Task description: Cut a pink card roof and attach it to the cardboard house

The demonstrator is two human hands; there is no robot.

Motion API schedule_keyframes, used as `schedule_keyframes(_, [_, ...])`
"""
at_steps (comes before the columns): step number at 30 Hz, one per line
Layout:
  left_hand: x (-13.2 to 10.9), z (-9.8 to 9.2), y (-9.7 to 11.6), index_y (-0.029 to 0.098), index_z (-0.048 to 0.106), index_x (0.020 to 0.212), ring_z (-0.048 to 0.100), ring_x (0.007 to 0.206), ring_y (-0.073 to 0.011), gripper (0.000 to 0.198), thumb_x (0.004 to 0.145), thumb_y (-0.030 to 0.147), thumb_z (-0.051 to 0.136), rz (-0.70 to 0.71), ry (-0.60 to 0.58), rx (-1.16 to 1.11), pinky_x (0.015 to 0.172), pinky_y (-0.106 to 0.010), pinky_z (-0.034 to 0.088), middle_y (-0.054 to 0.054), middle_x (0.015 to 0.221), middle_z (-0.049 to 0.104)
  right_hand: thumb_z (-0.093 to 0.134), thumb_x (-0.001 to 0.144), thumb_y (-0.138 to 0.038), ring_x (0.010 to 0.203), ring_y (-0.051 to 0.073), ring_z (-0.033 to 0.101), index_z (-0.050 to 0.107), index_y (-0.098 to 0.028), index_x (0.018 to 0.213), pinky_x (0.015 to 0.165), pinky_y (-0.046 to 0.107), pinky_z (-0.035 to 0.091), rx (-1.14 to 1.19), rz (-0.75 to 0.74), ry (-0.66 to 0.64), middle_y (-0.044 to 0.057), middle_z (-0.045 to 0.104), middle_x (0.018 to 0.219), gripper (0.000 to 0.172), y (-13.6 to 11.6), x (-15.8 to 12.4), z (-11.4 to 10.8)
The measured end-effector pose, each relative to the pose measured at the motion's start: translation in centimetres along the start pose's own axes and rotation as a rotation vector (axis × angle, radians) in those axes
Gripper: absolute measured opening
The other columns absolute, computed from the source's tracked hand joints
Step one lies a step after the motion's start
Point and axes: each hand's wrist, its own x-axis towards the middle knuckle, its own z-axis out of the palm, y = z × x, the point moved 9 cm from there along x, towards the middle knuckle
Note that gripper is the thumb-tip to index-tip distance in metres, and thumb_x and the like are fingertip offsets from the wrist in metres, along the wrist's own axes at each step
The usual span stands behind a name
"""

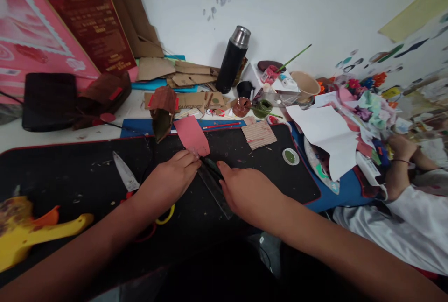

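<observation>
My left hand (170,179) lies on the black mat (80,176), its fingertips pinching the near corner of a pink card piece (192,136). A clear ruler (214,189) lies flat between my hands and runs toward me. My right hand (249,193) rests on the ruler with fingers curled round a dark thin tool (212,167) that points at the card's edge; I cannot make out what the tool is. Scissors (126,177) with red and yellow handles lie just left of my left hand.
A black flask (233,59), paint pots, brushes, cardboard scraps and a small cardboard house (163,108) crowd the back of the table. A corrugated card piece (259,134) and a green lid (290,156) lie on the mat. Another person's hand (399,152) works among coloured papers at right. A yellow toy (31,227) sits at left.
</observation>
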Motion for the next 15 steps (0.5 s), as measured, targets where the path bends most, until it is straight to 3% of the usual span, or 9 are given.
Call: schedule_keyframes(15, [0.05,0.06,-0.01,0.013,0.076,0.121,0.068,0.12,-0.0317,0.032,0.106,0.016,0.049,-0.008,-0.034,0.001,0.103,-0.049,0.062,-0.017,0.12,0.076,0.05,0.101,-0.014,0.079,0.03,0.08,0.055,-0.008,0.15,0.058,0.032,0.045,0.029,0.012,0.036,0.02,0.081,0.098,0.05,0.37,0.75,-0.12])
